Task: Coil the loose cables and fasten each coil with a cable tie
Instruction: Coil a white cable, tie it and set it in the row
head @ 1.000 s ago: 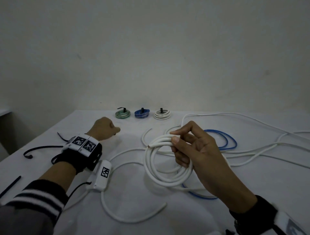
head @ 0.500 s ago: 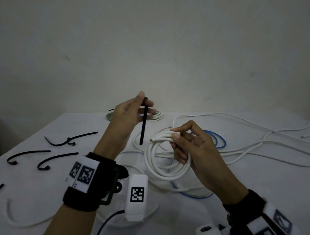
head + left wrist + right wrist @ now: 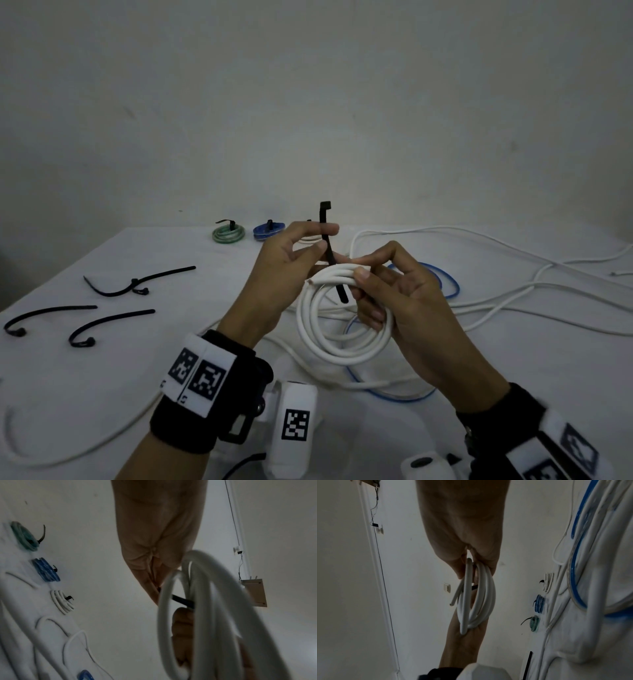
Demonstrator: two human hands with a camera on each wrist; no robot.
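My right hand (image 3: 373, 284) holds a white cable coil (image 3: 329, 346) upright above the table, thumb and fingers pinching its top strands. My left hand (image 3: 308, 246) pinches a black cable tie (image 3: 327, 240) that stands nearly vertical; its lower end pokes through the coil's top (image 3: 342, 294). The left wrist view shows the tie (image 3: 183, 601) passing between the white loops (image 3: 202, 615). The right wrist view shows the coil (image 3: 476, 599) edge-on in my fingers. Loose white cables (image 3: 513, 294) and a blue cable (image 3: 445, 284) lie on the table behind.
Three tied coils sit at the table's back: green (image 3: 228, 234), blue (image 3: 269, 230) and white, the last mostly hidden by my left hand. Spare black ties (image 3: 137, 284) (image 3: 44, 315) (image 3: 109, 323) lie at the left. A loose white cable (image 3: 85, 448) curves along the front left.
My left hand picked a black tie off the table, raised it and brought it to the coil; its end now passes through the top. The right hand kept holding the coil.
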